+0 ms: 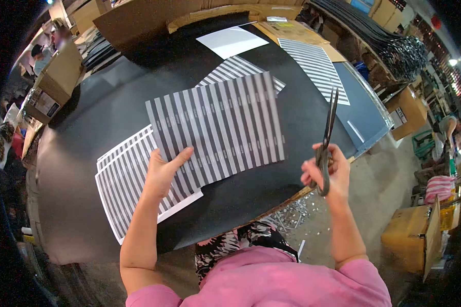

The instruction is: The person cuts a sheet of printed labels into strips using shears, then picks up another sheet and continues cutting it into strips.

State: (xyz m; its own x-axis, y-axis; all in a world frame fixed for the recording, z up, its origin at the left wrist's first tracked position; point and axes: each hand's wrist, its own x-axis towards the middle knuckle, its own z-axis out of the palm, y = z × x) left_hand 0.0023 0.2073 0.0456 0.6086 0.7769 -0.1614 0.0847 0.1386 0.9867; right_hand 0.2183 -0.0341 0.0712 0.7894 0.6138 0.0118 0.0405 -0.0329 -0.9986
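1. Your left hand (164,171) grips the striped sheet (225,128) at its lower-left corner. The thumb lies on top and the fingers are hidden underneath, so it's closed on the sheet
2. The sheet is lifted off the black table (82,153) and tilted, above a stack of striped sheets (120,192) lying by your left wrist
3. Your right hand (329,171) is closed round the handles of the scissors (327,130). The blades point up and look shut or nearly so, just right of the sheet's edge and not touching it
4. Handling, as I judge it — the sheet is thin and light but fairly stiff, since it stays almost flat when held by one corner, w/ only a slight bow. Can't tell if it's card or film
5. The surface looks smooth, so prob. a bit slippery. A corner pinch lets the far side sag, so a hold further along the near edge, thumb on top, should steady it
6. It could crease if bent hard, so go easy w/ the grip
7. The scissors are long and all metal, likely top-heavy when held upright — mind the tips near the sheet
8. Further off on the table lie a white sheet (232,41) and more striped sheets (315,64)
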